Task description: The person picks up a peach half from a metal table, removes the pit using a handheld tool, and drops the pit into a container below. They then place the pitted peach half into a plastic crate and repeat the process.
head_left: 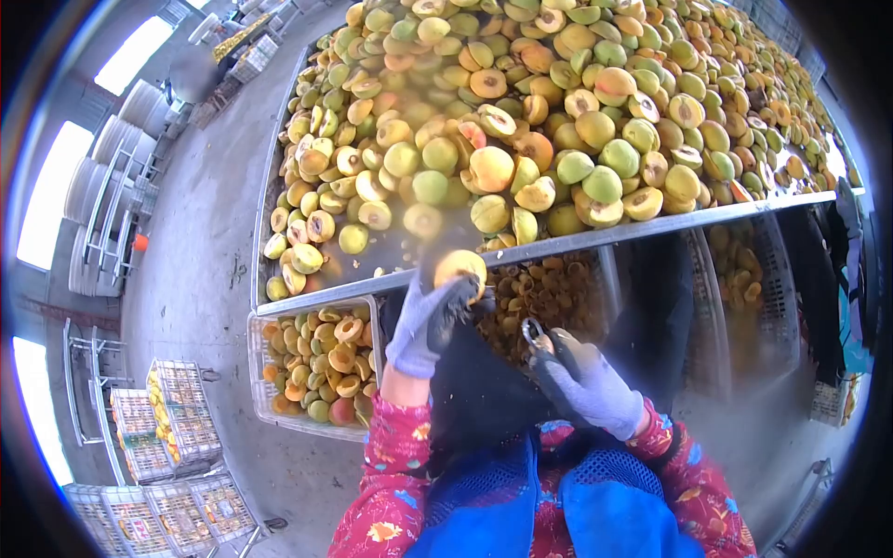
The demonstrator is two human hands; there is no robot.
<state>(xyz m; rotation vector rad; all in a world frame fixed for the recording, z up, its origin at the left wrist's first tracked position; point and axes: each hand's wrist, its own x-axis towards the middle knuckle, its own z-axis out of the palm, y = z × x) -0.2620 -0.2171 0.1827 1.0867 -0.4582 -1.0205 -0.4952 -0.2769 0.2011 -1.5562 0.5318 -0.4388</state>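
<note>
My left hand [420,327], in a lavender glove with dark fingers, is closed around a yellow peach half [460,268] at the table's front edge. My right hand [593,383], gloved the same way, grips a pitting knife with a metal loop end [532,331]. The loop points up and left, apart from the peach half. Right behind my left hand, a large heap of peach halves [493,169] covers the metal-edged table [595,236]. Between my hands and below the edge lies a container of small brown pieces, perhaps pits [549,296].
A white crate of peach halves [321,367] stands at the table's front left corner. More crates [181,409] are stacked on the floor at left. White tubs [126,149] stand on racks by the wall. Another crate [744,270] sits under the table at right.
</note>
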